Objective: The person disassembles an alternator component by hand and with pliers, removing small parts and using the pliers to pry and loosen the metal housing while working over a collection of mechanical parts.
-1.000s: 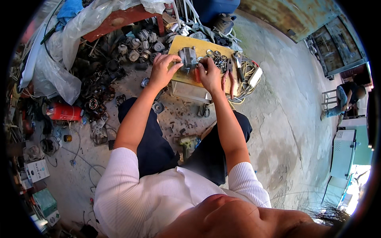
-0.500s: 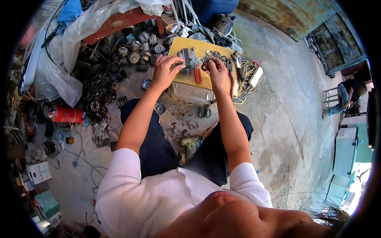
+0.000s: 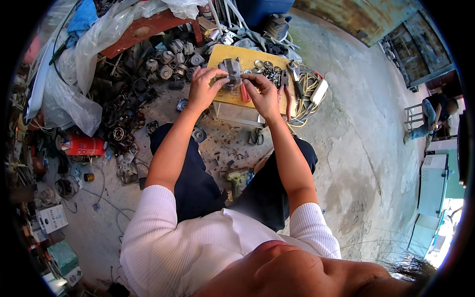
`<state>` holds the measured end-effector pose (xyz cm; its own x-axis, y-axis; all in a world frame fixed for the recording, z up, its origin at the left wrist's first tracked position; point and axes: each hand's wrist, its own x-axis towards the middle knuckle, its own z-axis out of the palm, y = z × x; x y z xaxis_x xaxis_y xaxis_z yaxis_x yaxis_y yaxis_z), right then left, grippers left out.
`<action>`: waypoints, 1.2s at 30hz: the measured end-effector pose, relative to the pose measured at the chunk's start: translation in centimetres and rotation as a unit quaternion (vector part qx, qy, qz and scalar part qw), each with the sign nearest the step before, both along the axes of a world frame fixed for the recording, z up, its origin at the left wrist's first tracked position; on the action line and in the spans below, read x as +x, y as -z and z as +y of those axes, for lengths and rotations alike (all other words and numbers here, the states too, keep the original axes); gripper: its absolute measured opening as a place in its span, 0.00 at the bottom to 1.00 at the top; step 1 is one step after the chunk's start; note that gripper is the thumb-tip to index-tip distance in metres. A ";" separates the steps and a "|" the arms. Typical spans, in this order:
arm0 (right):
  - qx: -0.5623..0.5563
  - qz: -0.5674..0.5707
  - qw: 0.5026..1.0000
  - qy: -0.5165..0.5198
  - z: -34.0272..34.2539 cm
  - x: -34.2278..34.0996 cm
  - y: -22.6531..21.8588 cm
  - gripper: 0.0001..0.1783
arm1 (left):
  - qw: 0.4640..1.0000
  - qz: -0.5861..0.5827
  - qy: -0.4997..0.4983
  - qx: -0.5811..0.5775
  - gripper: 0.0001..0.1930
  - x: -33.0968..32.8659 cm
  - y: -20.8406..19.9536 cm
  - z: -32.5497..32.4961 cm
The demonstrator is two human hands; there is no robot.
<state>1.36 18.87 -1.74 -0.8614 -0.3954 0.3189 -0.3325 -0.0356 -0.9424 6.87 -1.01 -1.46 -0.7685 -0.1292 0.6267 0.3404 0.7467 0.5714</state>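
Observation:
A grey metal motor body (image 3: 230,67) stands on the small yellow-topped table (image 3: 216,55). My left hand (image 3: 204,88) has its thumb and fingertips closed at the motor's left end. On the other side, my right hand (image 3: 265,96) pinches with thumb and forefinger right beside the motor's right end; whatever lies between those fingertips is too small to make out. Partly covered by the right hand is a red-handled screwdriver (image 3: 244,94). Metal rings (image 3: 258,64) and other small round parts lie just beyond it. Red-handled pliers (image 3: 284,89) rest to its right.
An adjustable wrench (image 3: 296,79) lies at the table's right edge, by coiled cable and a white power strip (image 3: 319,92). Heaped motor parts (image 3: 167,64) cover the floor to the left, near a red cylinder (image 3: 85,145). Another person (image 3: 433,116) sits at far right.
My right hand has moved left from the small round parts to the motor's right end. My left hand stays at the motor's left end.

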 end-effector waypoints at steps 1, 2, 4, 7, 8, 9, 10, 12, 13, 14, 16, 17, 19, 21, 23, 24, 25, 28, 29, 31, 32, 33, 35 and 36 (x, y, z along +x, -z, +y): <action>0.008 0.006 1.000 -0.008 0.0 0.1 0.0 0.10 | 1.000 -0.001 0.002 0.000 0.09 0.1 -0.1 0.1; 0.015 0.011 1.000 -0.016 0.0 0.1 -0.1 0.10 | 1.000 -0.003 0.005 0.001 0.09 0.1 -0.2 0.1; 0.023 0.013 0.999 -0.025 0.0 0.2 -0.2 0.10 | 1.000 -0.001 0.010 -0.003 0.09 0.1 0.0 0.0; 0.028 0.012 0.999 -0.026 0.2 0.2 -0.4 0.10 | 1.000 -0.005 0.013 -0.002 0.08 0.1 -0.2 0.1; 0.033 0.020 0.999 -0.024 0.3 0.1 -0.5 0.10 | 1.000 -0.007 0.014 0.000 0.08 0.2 -0.3 0.1; 0.035 0.027 0.999 -0.022 0.3 0.2 -0.6 0.10 | 1.000 -0.007 0.017 -0.002 0.08 0.1 -0.3 0.1; 0.030 0.033 0.999 -0.021 0.2 0.0 -0.4 0.10 | 1.000 -0.006 0.020 -0.003 0.08 0.1 -0.1 0.0; 0.021 0.044 0.999 -0.017 0.2 -0.3 0.0 0.10 | 1.000 -0.010 0.020 -0.007 0.08 0.0 -0.1 0.0; 0.040 0.059 0.997 -0.018 0.3 -0.3 -0.1 0.10 | 1.000 -0.015 0.017 -0.008 0.08 0.1 -0.1 0.1; 0.058 0.075 0.995 -0.018 0.4 -0.3 -0.1 0.11 | 1.000 -0.019 0.014 -0.010 0.08 0.2 -0.2 0.1; 0.077 0.102 0.992 -0.013 0.4 -0.3 -0.2 0.11 | 0.999 -0.030 0.017 -0.015 0.08 0.3 -0.5 0.0; 0.060 0.084 0.995 -0.007 0.2 -0.2 -0.1 0.11 | 0.999 -0.036 0.019 -0.018 0.08 0.3 -0.6 -0.1; 0.025 0.050 0.998 0.009 -0.1 -0.1 0.2 0.11 | 0.999 -0.022 0.023 -0.038 0.09 0.5 -0.6 0.0; 0.036 0.051 0.998 0.014 0.0 -0.3 0.4 0.11 | 0.998 -0.022 0.023 -0.047 0.09 0.6 -0.9 0.2; 0.043 0.030 0.999 0.011 0.2 -0.4 0.4 0.11 | 0.998 -0.029 0.036 -0.039 0.09 0.5 -0.9 0.1; 0.057 0.042 0.997 0.020 0.1 -0.4 0.2 0.11 | 0.998 -0.022 0.039 -0.041 0.09 0.6 -1.0 0.2; 0.067 0.024 0.997 0.005 0.2 -0.4 0.0 0.11 | 0.998 -0.015 0.041 -0.044 0.09 0.7 -1.1 0.2; 0.086 0.005 0.996 -0.020 0.2 0.1 -0.5 0.11 | 0.998 -0.008 0.037 -0.044 0.09 0.7 -0.9 -0.1; 0.080 -0.010 0.997 -0.020 0.1 0.1 -0.1 0.11 | 0.998 -0.009 0.037 -0.040 0.09 0.7 -0.8 -0.3; 0.068 -0.040 0.996 -0.027 -0.3 0.1 0.1 0.12 | 0.998 -0.031 0.036 -0.029 0.09 0.9 -0.9 -0.3; 0.125 -0.041 0.991 -0.027 0.0 0.0 0.1 0.13 | 0.998 -0.039 0.040 -0.018 0.09 1.0 -1.0 -0.3; 0.101 -0.031 0.994 -0.016 -0.1 0.1 0.4 0.14 | 0.998 -0.048 0.044 -0.007 0.09 1.0 -1.1 -0.3; 0.055 -0.011 0.998 0.006 -0.6 0.2 1.0 0.15 | 0.998 -0.042 0.042 -0.017 0.09 0.8 -1.0 -0.6; 0.031 0.013 0.999 0.011 -0.8 0.3 0.8 0.15 | 0.998 -0.039 0.038 -0.021 0.09 0.8 -1.0 -0.7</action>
